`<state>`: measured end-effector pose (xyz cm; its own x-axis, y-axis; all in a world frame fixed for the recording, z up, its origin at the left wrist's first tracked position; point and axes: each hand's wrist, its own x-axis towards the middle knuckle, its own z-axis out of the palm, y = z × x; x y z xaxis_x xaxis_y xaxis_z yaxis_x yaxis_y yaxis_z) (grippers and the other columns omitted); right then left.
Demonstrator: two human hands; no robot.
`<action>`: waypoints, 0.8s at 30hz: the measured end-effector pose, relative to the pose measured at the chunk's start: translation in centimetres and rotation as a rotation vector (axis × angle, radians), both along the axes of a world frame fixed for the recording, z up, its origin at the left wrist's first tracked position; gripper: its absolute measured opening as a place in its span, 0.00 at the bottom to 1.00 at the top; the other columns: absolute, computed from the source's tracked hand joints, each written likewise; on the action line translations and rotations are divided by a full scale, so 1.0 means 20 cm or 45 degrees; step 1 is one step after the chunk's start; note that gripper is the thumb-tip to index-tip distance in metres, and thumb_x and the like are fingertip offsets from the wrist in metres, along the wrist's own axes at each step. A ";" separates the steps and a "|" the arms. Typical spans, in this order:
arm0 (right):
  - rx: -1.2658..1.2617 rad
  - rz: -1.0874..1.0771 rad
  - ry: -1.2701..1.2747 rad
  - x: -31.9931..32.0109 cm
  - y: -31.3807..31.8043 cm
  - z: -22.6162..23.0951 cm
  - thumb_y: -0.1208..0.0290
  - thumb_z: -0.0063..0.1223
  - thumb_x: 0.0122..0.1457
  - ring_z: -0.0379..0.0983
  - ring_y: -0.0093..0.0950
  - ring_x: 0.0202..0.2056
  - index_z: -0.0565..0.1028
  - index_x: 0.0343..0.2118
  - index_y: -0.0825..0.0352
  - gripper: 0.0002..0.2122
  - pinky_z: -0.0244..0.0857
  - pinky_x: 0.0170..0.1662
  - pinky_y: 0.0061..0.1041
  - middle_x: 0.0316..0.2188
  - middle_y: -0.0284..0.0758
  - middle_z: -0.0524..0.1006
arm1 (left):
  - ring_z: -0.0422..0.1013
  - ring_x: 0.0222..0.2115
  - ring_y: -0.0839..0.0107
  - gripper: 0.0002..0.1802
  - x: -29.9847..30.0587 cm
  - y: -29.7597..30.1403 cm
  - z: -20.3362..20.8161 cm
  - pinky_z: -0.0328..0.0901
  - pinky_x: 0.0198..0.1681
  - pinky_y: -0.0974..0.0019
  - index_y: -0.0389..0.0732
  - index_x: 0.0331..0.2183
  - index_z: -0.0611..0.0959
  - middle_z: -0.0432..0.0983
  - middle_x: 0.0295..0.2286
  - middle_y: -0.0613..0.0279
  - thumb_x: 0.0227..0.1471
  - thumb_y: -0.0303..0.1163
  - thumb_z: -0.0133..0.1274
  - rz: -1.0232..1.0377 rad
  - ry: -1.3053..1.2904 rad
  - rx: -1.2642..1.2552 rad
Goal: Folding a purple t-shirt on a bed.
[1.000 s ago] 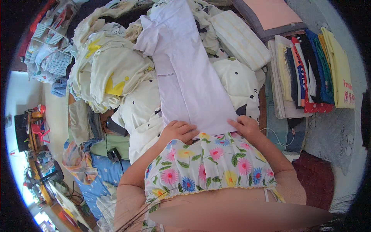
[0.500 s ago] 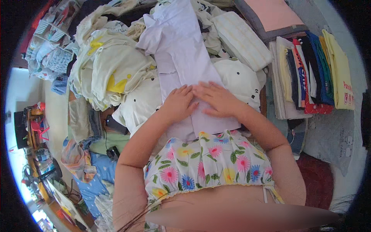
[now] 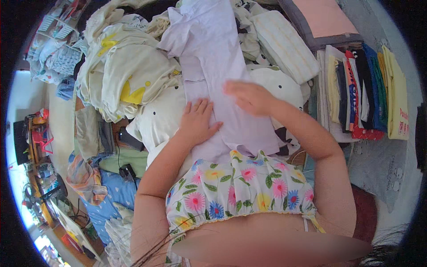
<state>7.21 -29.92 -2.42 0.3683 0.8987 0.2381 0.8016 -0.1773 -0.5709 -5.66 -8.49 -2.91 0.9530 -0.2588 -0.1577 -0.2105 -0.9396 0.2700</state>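
Observation:
A pale lavender short-sleeved shirt (image 3: 213,53) lies lengthwise in front of me, one side folded over the other. It rests on white pillows (image 3: 164,109) with small black dots. My left hand (image 3: 199,121) presses flat on the left part of the shirt, fingers spread, holding nothing. Over the shirt's right part is my right hand (image 3: 251,98), slightly blurred, with its fingers stretched out and nothing in them. Whether it touches the cloth, I cannot tell.
Crumpled cream fabric with yellow shapes (image 3: 129,75) is heaped at the left. A folded striped cloth (image 3: 287,44) lies at the upper right, near a row of folded clothes (image 3: 356,89) and a pink-and-grey folded cloth (image 3: 322,18). Blue bedding (image 3: 111,196) spreads at lower left.
My hands have moved apart. The right one has shifted up from the cloth and to the right, while the left stays on the shirt, slightly further left. The view has shifted a little.

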 end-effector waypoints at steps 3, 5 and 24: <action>-0.005 -0.025 -0.236 0.23 0.16 -0.20 0.59 0.44 0.56 0.59 0.37 0.56 0.67 0.50 0.67 0.22 0.53 0.57 0.34 0.53 0.44 0.64 | 0.52 0.57 0.55 0.40 -0.06 -0.01 0.05 0.44 0.59 0.48 0.35 0.53 0.64 0.57 0.55 0.48 0.47 0.54 0.47 -0.005 0.030 -0.003; -0.405 -0.059 -0.283 0.25 0.20 -0.24 0.54 0.45 0.56 0.53 0.36 0.59 0.64 0.53 0.68 0.26 0.48 0.60 0.36 0.57 0.44 0.59 | 0.52 0.58 0.55 0.40 -0.10 0.01 0.08 0.44 0.59 0.48 0.35 0.53 0.64 0.56 0.55 0.48 0.46 0.55 0.48 -0.002 0.039 -0.022; -0.626 -0.566 0.026 0.24 -0.04 -0.07 0.60 0.46 0.54 0.71 0.38 0.42 0.73 0.40 0.65 0.15 0.65 0.43 0.37 0.38 0.45 0.75 | 0.66 0.45 0.54 0.17 0.21 0.10 0.10 0.62 0.48 0.57 0.40 0.42 0.76 0.70 0.44 0.53 0.47 0.29 0.50 0.140 -0.147 -0.524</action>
